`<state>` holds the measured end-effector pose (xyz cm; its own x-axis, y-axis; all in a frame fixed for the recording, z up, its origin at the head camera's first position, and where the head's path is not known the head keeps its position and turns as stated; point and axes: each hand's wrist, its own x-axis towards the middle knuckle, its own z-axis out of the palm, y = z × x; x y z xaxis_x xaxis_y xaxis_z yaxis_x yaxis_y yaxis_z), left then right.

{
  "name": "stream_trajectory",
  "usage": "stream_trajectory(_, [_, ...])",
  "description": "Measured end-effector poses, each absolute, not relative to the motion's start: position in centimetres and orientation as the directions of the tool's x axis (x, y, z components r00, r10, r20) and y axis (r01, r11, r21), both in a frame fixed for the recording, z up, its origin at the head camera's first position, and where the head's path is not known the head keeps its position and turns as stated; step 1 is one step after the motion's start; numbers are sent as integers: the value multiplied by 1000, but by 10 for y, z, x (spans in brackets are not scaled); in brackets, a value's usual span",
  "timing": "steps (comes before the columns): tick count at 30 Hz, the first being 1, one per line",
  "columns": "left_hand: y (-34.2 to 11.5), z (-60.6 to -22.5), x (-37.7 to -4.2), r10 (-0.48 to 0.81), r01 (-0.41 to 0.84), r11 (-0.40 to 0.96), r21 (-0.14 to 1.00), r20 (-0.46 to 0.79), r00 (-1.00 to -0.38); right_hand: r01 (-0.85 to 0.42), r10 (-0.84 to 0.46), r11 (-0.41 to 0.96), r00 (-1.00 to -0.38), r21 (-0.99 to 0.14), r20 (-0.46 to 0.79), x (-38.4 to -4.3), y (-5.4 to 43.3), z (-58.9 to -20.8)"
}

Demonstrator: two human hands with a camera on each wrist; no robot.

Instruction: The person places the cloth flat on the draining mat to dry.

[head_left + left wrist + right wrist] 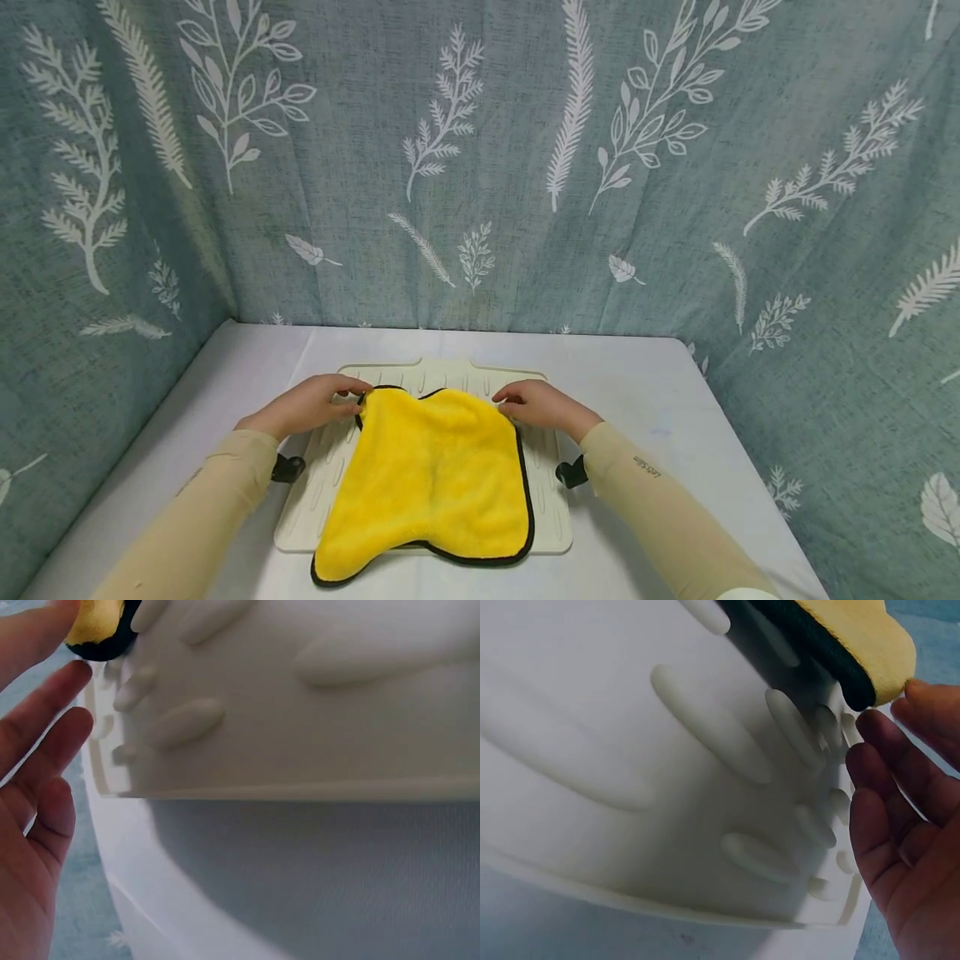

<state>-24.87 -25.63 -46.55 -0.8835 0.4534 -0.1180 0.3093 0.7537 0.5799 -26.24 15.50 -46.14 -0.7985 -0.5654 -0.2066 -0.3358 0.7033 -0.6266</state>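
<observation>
A yellow plush cloth with black edging is spread unevenly over a cream ribbed board. Its front left corner reaches past the board's front edge. My left hand pinches the cloth at its far left corner; in the left wrist view, thumb and index finger meet at the black trim. At the far right corner my right hand pinches the cloth between thumb and index finger. There, in the right wrist view, the cloth's corner stands raised above the ribs, and the other fingers curl loosely below.
The board lies on a white-covered table. A grey-green curtain with white leaf prints hangs behind the table and along both sides. Dark wrist-worn mounts sit under both forearms, close over the board's sides.
</observation>
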Motion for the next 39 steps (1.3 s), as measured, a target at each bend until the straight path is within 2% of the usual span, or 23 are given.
stream_trajectory(5, [-250, -465, -251, 463, 334, 770, 543, -116, -879, -371, -565, 730, -801, -574, -201, -261, 152, -463])
stream_trajectory(9, [-245, -465, -251, 470, 361, 782, 508, -100, -877, -379, -576, 725, -792, -575, -204, -260, 149, -463])
stream_trajectory(24, [-238, -469, -255, 443, 361, 802, 475, -67, -894, -390, -572, 754, -785, -528, -237, -255, 139, -468])
stream_trajectory(30, [-237, -465, -252, 437, 369, 800, 473, -39, -899, -367, -544, 768, -806, -524, -233, -253, 136, -466])
stream_trajectory(39, [-239, -447, -259, 409, 359, 797, 485, 2, -912, -370, -490, 769, -865, -521, -109, -261, 152, -439])
